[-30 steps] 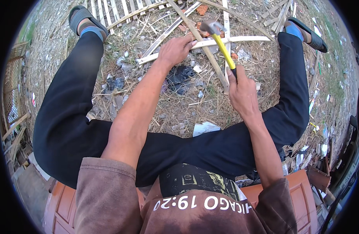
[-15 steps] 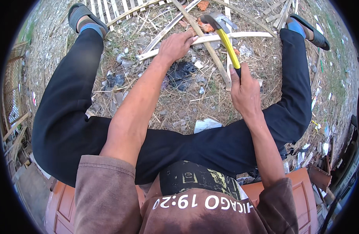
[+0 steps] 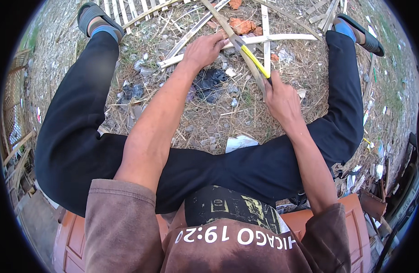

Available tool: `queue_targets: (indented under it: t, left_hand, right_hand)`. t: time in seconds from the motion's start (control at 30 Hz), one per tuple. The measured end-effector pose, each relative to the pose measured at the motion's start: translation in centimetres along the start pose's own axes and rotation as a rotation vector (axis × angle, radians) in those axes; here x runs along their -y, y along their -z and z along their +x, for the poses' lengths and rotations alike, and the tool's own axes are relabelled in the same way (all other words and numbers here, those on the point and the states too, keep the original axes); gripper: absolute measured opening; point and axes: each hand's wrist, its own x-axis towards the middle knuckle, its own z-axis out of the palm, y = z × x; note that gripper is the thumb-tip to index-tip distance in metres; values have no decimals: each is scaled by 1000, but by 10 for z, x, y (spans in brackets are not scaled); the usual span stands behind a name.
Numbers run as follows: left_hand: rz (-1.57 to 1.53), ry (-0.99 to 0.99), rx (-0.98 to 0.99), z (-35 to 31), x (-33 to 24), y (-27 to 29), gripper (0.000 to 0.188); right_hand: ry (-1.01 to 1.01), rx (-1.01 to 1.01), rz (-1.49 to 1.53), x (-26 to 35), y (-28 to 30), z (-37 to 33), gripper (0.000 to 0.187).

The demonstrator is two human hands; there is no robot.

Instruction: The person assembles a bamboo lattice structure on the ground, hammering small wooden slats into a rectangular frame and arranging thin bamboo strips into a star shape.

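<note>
- Hammer [image 3: 251, 58], yellow-handled, clenched in right hand [image 3: 281, 98], its head just beyond the grip, over crossed slats [image 3: 282, 38].
- Left hand [image 3: 204, 49] presses a slat, probably steadying it; fingers look flat, not closed.

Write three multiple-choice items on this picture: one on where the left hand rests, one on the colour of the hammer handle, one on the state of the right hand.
1. Where does the left hand rest?
A. on a pale bamboo slat
B. on the knee
C. on a brick

2. What colour is the hammer handle?
A. red
B. yellow
C. blue

3. What is the right hand doing?
A. lying open
B. closed around the hammer's grip
C. holding a sandal

Answers: 1 A, the palm presses the bamboo slat on the ground; 2 B, the shaft shows bright yellow above the fist; 3 B, the fingers wrap the handle's lower end.
</note>
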Motion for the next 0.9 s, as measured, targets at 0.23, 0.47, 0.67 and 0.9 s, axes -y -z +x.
queue_targets:
  t: [0.23, 0.47, 0.67, 0.9]
  left_hand:
    - [-28, -39, -73, 0, 6, -2, 33]
    - [-22, -28, -74, 3, 2, -3, 34]
    - [-49, -8, -58, -2, 6, -5, 36]
    - [-19, -7, -62, 1, 3, -4, 36]
  right_hand:
    - [-65, -21, 206, 16, 15, 4, 22]
    - [-114, 78, 57, 2, -2, 7, 23]
    - [47, -126, 346, 30, 21, 7, 20]
    - [-166, 29, 120, 5, 15, 4, 20]
